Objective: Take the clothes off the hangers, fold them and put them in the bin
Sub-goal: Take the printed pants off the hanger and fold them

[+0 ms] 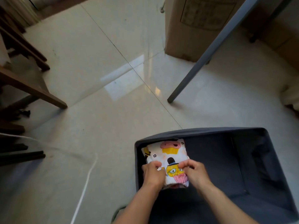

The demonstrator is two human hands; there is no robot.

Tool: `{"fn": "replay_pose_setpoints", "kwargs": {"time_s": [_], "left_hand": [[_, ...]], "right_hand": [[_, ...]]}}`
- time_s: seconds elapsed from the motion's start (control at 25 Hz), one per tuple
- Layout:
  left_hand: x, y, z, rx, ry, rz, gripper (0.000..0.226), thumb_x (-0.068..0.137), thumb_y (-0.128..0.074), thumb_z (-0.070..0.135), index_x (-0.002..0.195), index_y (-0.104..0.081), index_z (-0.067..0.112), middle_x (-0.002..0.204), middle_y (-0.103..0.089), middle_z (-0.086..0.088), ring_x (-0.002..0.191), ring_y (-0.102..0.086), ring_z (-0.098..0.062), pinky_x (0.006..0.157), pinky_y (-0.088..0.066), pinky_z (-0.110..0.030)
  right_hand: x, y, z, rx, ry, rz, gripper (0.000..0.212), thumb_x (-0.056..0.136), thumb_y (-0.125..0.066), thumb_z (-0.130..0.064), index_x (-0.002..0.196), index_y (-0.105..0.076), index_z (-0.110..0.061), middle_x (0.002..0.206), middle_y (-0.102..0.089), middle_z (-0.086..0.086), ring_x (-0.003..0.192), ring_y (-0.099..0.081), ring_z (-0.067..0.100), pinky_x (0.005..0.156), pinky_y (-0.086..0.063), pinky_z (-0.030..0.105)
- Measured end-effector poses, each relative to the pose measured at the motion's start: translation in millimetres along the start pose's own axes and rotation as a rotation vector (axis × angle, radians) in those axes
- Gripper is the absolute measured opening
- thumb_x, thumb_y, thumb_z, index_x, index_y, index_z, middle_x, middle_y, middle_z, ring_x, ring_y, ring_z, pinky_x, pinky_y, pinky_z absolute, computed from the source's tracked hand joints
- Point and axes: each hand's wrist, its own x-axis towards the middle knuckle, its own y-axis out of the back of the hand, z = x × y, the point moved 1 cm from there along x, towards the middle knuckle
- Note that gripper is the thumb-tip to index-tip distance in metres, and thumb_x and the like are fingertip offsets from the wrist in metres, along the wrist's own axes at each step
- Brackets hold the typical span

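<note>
The dark grey fabric bin (pixel 202 130) has soft, sagging walls. Inside, against its left wall, I see the folded garment (pixel 171 153), thin white cloth with a cartoon print. My left hand (pixel 152 172) and right hand (pixel 196 172), all 2, pinch its near edge. I should press it flat before letting go.

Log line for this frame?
step: placing | left hand: grips printed garment | right hand: pinches it | garment: folded, inside bin, left side
</note>
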Motion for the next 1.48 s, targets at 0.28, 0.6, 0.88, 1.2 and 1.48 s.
{"fn": "replay_pose_setpoints", "kwargs": {"time_s": [0.28,0.6,0.88,1.2,1.48], "left_hand": [[69.6,-10.2,-22.5,0.100,0.098,0.013,0.043,0.088,-0.059,0.008,0.130,-0.051,0.011,0.140,-0.038,-0.012,0.126,-0.048,-0.030,0.103,-0.045,-0.034],[44.3,-10.3,-4.5,0.223,0.079,0.007,0.043,0.088,-0.060,0.021,0.130,-0.058,0.015,0.147,-0.036,-0.014,0.134,-0.038,-0.032,0.111,-0.037,-0.039],[-80.0,30.9,73.3,-0.121,0.036,-0.113,0.034,0.093,-0.057,0.011,0.127,-0.057,0.010,0.123,-0.061,-0.010,0.102,-0.060,-0.023,0.073,-0.049,-0.022],[-257.1,106.6,175.5,-0.449,-0.125,-0.230,0.021,0.094,-0.053,0.003,0.115,-0.057,0.003,0.086,-0.063,-0.010,0.068,-0.061,-0.018,0.066,-0.053,-0.027],[-416.5,182.5,272.2,-0.366,-0.416,-0.253,0.024,0.098,-0.051,0.018,0.120,-0.060,0.013,0.105,-0.069,-0.010,0.090,-0.067,-0.018,0.068,-0.055,-0.024]], "right_hand": [[52.1,-39.6,21.5,-0.093,-0.055,-0.162,0.043,0.083,-0.037,0.023,0.094,-0.068,-0.005,0.093,-0.064,0.009,0.071,-0.063,0.014,0.051,-0.052,0.014],[21.3,-32.9,6.4,-0.318,0.085,-0.025,0.039,0.085,-0.052,0.011,0.109,-0.071,-0.012,0.135,-0.040,0.006,0.125,-0.043,0.024,0.103,-0.043,0.026],[-100.1,7.2,-86.1,-0.134,0.043,-0.128,0.031,0.088,-0.045,0.009,0.099,-0.068,-0.009,0.071,-0.060,0.002,0.055,-0.049,0.007,0.046,-0.040,0.011],[-269.1,73.9,-208.0,0.067,0.208,-0.180,0.024,0.093,-0.047,-0.002,0.094,-0.066,-0.016,0.084,-0.069,0.005,0.066,-0.065,0.013,0.056,-0.048,0.022],[-411.1,140.5,-312.9,0.160,0.439,-0.134,0.035,0.094,-0.038,-0.001,0.098,-0.069,-0.017,0.096,-0.072,0.014,0.083,-0.070,0.024,0.067,-0.052,0.029]]}}
